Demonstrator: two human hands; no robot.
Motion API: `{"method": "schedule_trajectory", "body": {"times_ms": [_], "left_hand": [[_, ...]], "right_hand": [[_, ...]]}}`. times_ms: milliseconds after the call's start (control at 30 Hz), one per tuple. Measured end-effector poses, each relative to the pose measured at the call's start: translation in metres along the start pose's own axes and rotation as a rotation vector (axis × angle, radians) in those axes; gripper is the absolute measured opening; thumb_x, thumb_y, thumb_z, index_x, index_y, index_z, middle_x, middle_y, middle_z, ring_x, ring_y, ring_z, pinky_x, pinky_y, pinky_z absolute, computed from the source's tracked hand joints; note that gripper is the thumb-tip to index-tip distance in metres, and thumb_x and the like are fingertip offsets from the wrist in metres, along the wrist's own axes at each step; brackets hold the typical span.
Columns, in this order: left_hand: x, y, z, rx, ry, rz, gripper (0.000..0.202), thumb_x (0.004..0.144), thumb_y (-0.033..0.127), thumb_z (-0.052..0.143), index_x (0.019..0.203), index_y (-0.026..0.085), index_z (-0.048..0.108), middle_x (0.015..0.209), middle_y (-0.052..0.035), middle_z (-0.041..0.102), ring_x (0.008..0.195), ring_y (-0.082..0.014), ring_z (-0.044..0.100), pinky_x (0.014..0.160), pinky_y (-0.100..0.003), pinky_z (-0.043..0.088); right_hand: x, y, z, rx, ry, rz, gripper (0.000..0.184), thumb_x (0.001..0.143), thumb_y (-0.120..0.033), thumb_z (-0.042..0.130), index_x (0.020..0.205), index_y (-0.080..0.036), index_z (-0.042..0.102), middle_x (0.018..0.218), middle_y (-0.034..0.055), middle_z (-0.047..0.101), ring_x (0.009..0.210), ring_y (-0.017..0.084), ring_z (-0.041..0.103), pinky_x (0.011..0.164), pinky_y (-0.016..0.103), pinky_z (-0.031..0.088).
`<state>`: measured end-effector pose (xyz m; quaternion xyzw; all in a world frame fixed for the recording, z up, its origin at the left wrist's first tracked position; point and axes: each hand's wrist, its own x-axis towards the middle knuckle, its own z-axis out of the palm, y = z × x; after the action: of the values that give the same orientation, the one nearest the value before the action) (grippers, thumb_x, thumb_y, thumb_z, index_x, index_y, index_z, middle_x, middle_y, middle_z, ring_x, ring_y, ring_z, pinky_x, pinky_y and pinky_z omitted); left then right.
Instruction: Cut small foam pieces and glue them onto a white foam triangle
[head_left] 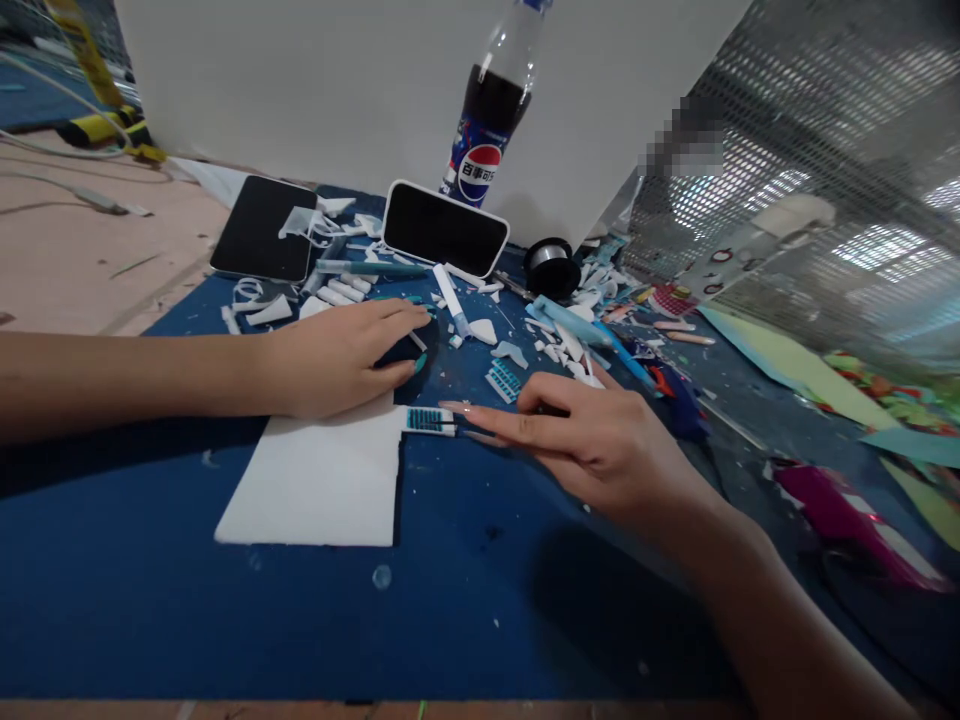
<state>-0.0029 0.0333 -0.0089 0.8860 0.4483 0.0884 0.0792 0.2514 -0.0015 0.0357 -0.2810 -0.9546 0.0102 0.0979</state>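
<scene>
My left hand (341, 355) lies palm down over a dark round object with a teal edge (409, 358) on the blue mat (480, 600), fingers curved around it. A white foam sheet (319, 480) lies just below that hand. My right hand (585, 440) stretches its index finger toward a small white piece with blue stripes (429, 421) at the sheet's upper right corner, the fingertip touching it; its other fingers are curled. A second striped piece (504, 381) lies just above.
Behind the hands stand a cola bottle (491, 105), a propped phone (444, 228), a black tablet (262, 228) and a wire spool (551, 265). White foam scraps, a white pen (452, 300) and blue cutters litter the mat. Coloured paper (795, 370) and a pink object (847, 520) lie right.
</scene>
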Motion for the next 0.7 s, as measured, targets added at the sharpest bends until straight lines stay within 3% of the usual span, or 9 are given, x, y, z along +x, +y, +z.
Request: {"method": "schedule_trajectory", "body": {"times_ms": [233, 700], "left_hand": [[0.0018, 0.0049, -0.0048, 0.017, -0.040, -0.016, 0.058, 0.092, 0.039, 0.029, 0.142, 0.009, 0.031, 0.148, -0.0128, 0.036, 0.135, -0.0279, 0.034, 0.107, -0.041, 0.032], [0.0010, -0.0013, 0.0014, 0.035, 0.024, 0.090, 0.055, 0.092, 0.035, 0.030, 0.139, 0.006, 0.035, 0.146, -0.0152, 0.039, 0.135, -0.0272, 0.034, 0.107, -0.040, 0.033]], "right_hand": [[0.0011, -0.0064, 0.0010, -0.066, -0.016, 0.004, 0.040, 0.092, -0.011, 0.047, 0.124, -0.030, 0.062, 0.076, 0.0012, 0.056, 0.057, 0.008, 0.045, 0.053, 0.020, 0.032], [0.0020, -0.0094, 0.0011, -0.103, -0.010, -0.010, 0.042, 0.092, -0.009, 0.045, 0.124, -0.031, 0.061, 0.076, 0.0009, 0.056, 0.056, 0.008, 0.044, 0.051, 0.021, 0.030]]}}
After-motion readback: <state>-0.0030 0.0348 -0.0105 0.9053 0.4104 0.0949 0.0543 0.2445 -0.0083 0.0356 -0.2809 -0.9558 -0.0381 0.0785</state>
